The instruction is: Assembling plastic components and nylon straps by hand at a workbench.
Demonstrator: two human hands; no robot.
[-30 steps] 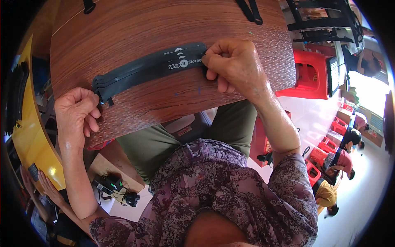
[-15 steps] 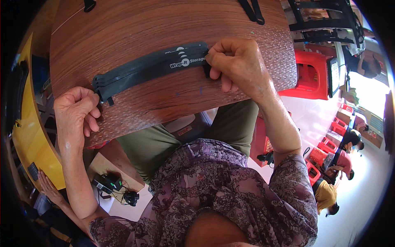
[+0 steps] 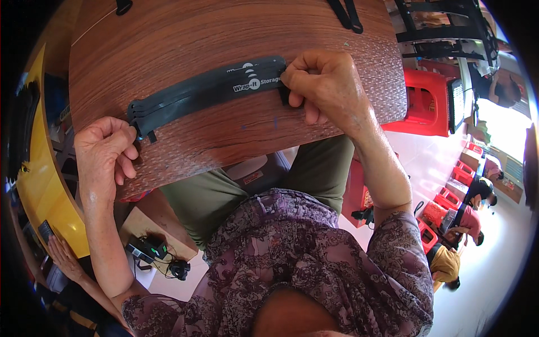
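Observation:
A stack of dark grey storage straps (image 3: 196, 91) with white print lies slantwise across the wooden table, its layers slightly offset. At its left end, my left hand (image 3: 104, 149) pinches the edge between thumb and fingers. My right hand (image 3: 330, 84) pinches the other end, its fingertips partly covering that end. Small black tabs stick out near both ends of the stack. How many straps lie in it cannot be made out.
On the brown wood-grain table (image 3: 224, 31), a black strap loop (image 3: 349, 19) lies at the far right and a black piece (image 3: 123, 7) at the far left. A red stool (image 3: 424, 104) stands right. Another person's hand (image 3: 63, 255) rests by a yellow table (image 3: 42, 185) at left.
Both hands keep their pinch at the two ends. Less of the lower strap's white print shows behind the top one.

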